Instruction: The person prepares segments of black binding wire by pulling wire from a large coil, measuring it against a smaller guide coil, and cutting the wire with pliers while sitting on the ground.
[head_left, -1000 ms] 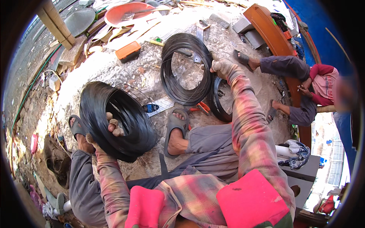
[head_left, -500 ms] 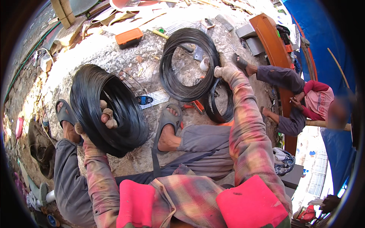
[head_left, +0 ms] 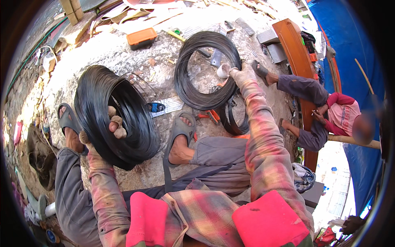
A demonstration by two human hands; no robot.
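A thick coil of black wire [head_left: 92, 103] stands tilted between my feet on the left. My left hand [head_left: 118, 126], in a worn glove with bare fingertips showing, reaches through its hollow and is closed around the near wall. A thinner, wider coil of black wire [head_left: 182, 80] lies at centre. At its right rim, my gloved right hand [head_left: 244, 75] is closed on the wire; its fingers are partly hidden. Partly beneath my right forearm is a small black coil [head_left: 229, 123], touching or close to the wide one.
An orange-lidded box [head_left: 141, 38] sits beyond the coils. Orange-handled pliers [head_left: 213, 116] and a blue-and-black item [head_left: 156, 107] on a white strip lie between them. A person [head_left: 343, 111] sits at right by a brown wooden panel [head_left: 293, 39]. My sandalled foot [head_left: 181, 136] is near the pliers.
My right hand and forearm have shifted slightly left and away from me, now covering more of the small coil. My left hand keeps its hold; the thick coil has hardly moved.
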